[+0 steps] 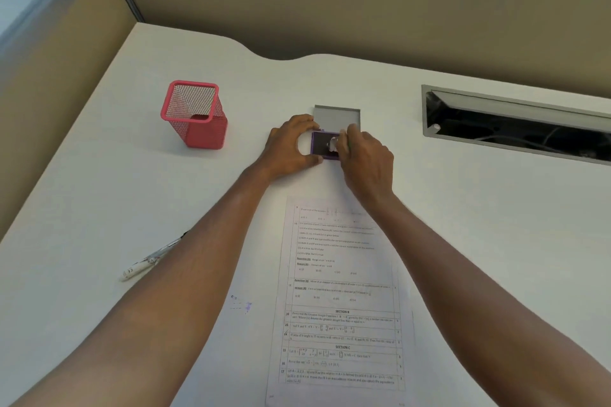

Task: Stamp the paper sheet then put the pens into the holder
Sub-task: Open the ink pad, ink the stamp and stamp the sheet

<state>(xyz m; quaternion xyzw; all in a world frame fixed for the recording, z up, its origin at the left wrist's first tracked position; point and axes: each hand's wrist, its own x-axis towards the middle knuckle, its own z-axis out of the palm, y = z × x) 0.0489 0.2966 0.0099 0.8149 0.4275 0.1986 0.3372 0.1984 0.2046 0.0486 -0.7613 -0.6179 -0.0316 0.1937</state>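
Note:
A printed paper sheet (340, 301) lies on the white desk (132, 195) between my forearms. Beyond its far edge sits a purple ink pad (320, 146) with its grey lid (334, 117) swung open behind it. My left hand (291, 145) grips the pad's left side between thumb and fingers. My right hand (367, 158) pinches a small stamp (333, 143) down on the pad's dark surface. A red mesh pen holder (195, 116) stands upright at the left. White pens (148, 259) lie on the desk by my left forearm, which partly covers them.
A long grey-framed cable slot (515, 124) is cut into the desk at the right. A small purple ink smudge (246, 306) marks the desk left of the sheet. Beige partition walls close the far side and left.

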